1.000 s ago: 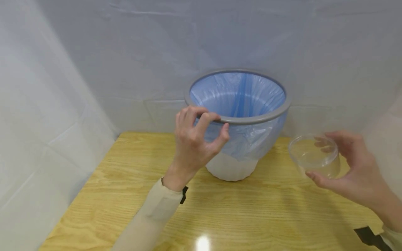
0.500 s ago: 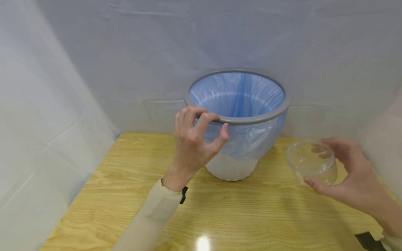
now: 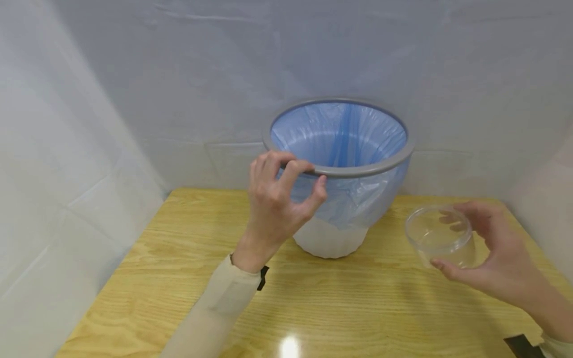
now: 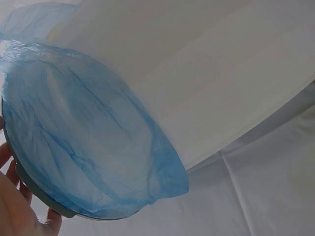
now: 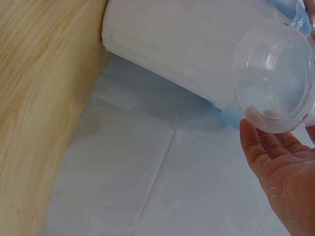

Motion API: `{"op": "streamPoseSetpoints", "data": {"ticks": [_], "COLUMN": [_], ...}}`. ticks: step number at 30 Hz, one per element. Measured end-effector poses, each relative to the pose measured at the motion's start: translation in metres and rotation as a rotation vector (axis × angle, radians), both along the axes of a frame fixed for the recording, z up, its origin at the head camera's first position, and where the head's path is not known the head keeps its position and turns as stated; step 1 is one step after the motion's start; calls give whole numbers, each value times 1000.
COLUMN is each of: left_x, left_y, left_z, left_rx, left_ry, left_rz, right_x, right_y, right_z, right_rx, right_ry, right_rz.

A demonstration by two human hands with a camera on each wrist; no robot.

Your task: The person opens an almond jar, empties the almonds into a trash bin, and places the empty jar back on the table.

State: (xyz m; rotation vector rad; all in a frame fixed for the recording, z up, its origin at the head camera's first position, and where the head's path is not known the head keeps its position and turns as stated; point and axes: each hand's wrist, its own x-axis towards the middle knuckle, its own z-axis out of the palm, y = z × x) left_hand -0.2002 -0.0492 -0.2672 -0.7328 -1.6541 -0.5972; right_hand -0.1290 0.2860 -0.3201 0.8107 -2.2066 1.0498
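Note:
A white trash bin stands upright on the table, lined with a blue plastic bag that folds out under its grey rim ring. My left hand grips the near left of that rim, fingers hooked over it and thumb outside. To the right of the bin, my right hand holds a clear round plastic bowl by its side, mouth up and apart from the bin. In the right wrist view the bowl is see-through, with the fingers of my right hand against it.
The wooden table has its back edge close to a pale sheet wall. Similar sheeting hangs along the left side. A light reflection shines at the table's front.
My right hand has lowered slightly, toward me and a little left, with the bowl still held. The left hand and the bin have stayed in place.

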Motion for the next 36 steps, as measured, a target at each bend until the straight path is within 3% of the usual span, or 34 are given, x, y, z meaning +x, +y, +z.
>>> {"op": "streamPoseSetpoints", "data": {"ticks": [22,36], "left_x": [-1,0], "left_y": [0,0], "left_z": [0,0], "left_rx": [3,-9], "left_ry": [4,-3], "left_rz": [-5,3], "right_x": [2,2], "right_y": [-9,-11], "right_z": [-16,-27], "right_rx": [32,86], "right_ry": [-69,-47], "right_rz": [17,27]}}
